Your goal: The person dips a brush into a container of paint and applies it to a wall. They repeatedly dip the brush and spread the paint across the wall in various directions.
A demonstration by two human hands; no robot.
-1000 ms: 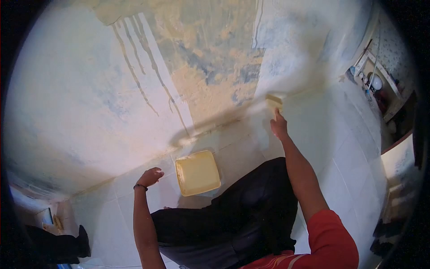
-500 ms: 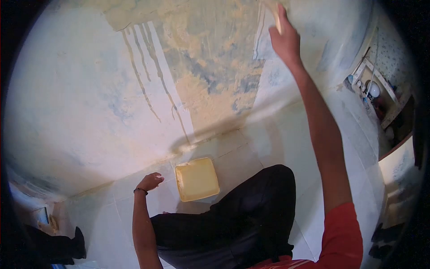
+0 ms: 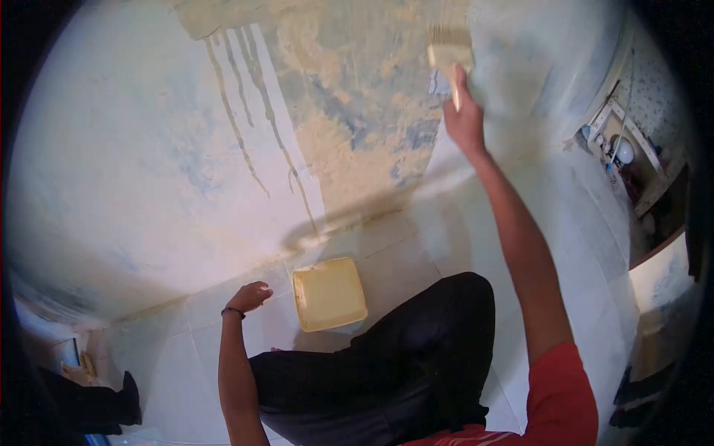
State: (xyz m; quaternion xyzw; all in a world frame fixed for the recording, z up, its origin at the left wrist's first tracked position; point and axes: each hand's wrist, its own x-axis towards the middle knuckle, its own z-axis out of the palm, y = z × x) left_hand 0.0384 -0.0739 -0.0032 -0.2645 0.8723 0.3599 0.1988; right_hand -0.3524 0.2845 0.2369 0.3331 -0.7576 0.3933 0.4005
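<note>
In my right hand (image 3: 465, 125) is a wide, flat paintbrush (image 3: 451, 55), gripped by its pale handle. Its bristles point up and touch the wall (image 3: 357, 111) at the upper right edge of a yellow-beige painted patch. My left hand (image 3: 251, 296), with a dark band at the wrist, hovers near the floor with its fingers curled in and nothing visible in them. Just right of it, a square yellow container (image 3: 330, 294) stands on the tiles, with pale yellow paint inside.
Several paint drips (image 3: 260, 104) run down the wall left of the patch. Light tiles (image 3: 401, 256) cover the floor along the wall's base. At the right is a white frame (image 3: 632, 134) with assorted objects around it. My bent leg (image 3: 431, 327) lies close to the container.
My right hand has come down with the paintbrush, and the brush head now shows fully against the wall. My left hand and the container have hardly moved.
</note>
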